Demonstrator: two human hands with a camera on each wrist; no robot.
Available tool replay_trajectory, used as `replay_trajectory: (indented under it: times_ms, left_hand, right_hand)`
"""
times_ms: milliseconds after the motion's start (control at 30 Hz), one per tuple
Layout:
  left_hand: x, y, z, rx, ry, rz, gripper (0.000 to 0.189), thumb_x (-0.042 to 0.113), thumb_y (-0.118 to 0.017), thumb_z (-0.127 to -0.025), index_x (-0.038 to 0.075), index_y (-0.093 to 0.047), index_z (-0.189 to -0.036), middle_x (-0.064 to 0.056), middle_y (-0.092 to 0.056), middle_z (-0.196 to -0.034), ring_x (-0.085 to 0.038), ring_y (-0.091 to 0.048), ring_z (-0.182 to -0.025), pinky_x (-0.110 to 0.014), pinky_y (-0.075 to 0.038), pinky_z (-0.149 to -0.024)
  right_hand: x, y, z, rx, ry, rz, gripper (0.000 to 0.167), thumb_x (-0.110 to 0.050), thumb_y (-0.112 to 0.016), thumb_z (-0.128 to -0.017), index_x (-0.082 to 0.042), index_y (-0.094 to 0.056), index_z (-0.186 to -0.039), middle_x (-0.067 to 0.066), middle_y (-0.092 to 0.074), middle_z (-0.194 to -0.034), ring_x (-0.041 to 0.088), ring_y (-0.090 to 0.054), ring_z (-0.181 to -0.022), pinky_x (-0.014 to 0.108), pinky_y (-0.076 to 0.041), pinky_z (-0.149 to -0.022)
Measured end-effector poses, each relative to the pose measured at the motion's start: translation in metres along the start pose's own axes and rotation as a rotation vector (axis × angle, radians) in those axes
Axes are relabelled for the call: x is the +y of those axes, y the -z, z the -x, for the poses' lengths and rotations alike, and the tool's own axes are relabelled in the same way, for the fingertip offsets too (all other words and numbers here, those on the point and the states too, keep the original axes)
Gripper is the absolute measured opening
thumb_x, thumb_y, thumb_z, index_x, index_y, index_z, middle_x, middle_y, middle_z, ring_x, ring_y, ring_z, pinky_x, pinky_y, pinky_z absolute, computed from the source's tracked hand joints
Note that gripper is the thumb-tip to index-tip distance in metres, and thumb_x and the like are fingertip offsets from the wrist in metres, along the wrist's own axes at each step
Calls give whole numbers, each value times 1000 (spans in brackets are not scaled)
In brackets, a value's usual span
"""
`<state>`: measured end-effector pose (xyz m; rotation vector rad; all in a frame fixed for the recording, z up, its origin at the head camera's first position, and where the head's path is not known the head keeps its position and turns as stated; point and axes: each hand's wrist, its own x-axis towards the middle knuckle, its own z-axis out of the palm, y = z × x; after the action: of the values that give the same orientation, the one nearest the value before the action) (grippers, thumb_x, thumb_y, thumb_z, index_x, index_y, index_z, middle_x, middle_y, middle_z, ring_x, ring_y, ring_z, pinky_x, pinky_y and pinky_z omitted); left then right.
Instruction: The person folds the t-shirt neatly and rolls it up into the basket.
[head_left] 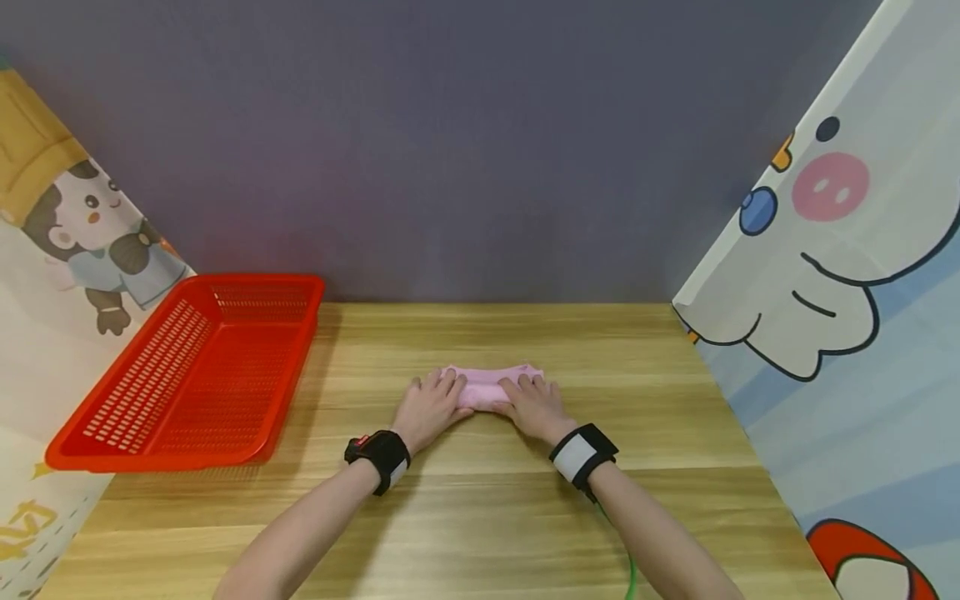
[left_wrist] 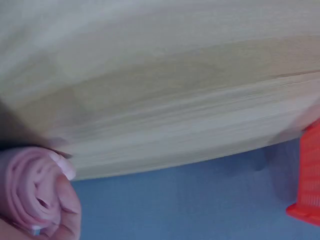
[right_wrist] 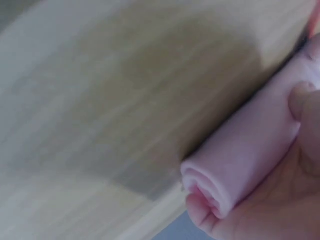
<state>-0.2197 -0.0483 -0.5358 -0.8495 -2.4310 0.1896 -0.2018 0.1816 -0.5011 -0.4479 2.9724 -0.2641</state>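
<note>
A pink cloth [head_left: 480, 390], rolled into a short cylinder, lies crosswise on the wooden table. My left hand [head_left: 429, 410] holds its left end and my right hand [head_left: 534, 408] its right end, thumbs on the near side and fingers over the top. In the left wrist view the end of the cloth roll [left_wrist: 31, 187] shows spiral layers, with fingers [left_wrist: 69, 205] curled against it. The right wrist view shows the roll [right_wrist: 245, 145] lying along my right hand [right_wrist: 280, 200], a fingertip at its end. A flap of cloth shows at the roll's far side.
A red plastic basket [head_left: 318, 321] with slotted sides stands on the left of the wooden table [head_left: 480, 517]. A grey wall [head_left: 480, 150] rises behind, and printed cartoon panels flank both sides. A green cord [head_left: 632, 575] hangs from the right wrist strap.
</note>
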Motion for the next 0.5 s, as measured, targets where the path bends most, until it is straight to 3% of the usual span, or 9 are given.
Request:
replay_trajectory:
  times_ms: [100,267,367,500]
  left_hand:
    - [1,-1,2,30,-7,-18,56,61,-52,-95,15,-58,-125,-6,-62,-117,-25,-62,-104,-40,-56,-67]
    - [1,1,-4,-17,46,149,42,52,-52,-99,14,-59,-117,-6,-63,-109,-28,-62,-100,-43,-54,-66]
    - [1,1,-9,-76,99,238,36,47,-49,-103,15,-61,-113,-5,-66,-107,-28,-62,-100,-43,-54,-68]
    - [3,1,-14,-164,172,281,37,45,-41,-107,17,-63,-111,-3,-71,-109,-27,-61,-103,-41,-55,-68]
  right_hand:
    - [2,6,-4,-74,14,-21,45,-47,-45,-104,-20,-48,-140,20,-56,-133,48,-49,-127,69,-36,-103]
    - [0,16,-5,-117,9,-16,50,-48,-48,-104,-18,-47,-144,23,-51,-142,48,-43,-135,72,-32,-107]
    - [-3,13,-1,-38,19,70,59,-53,-56,-98,-19,-47,-146,22,-50,-143,45,-43,-136,71,-31,-109]
    - [-9,3,3,97,54,182,68,-58,-60,-94,-19,-45,-149,18,-54,-141,40,-46,-135,67,-33,-110]
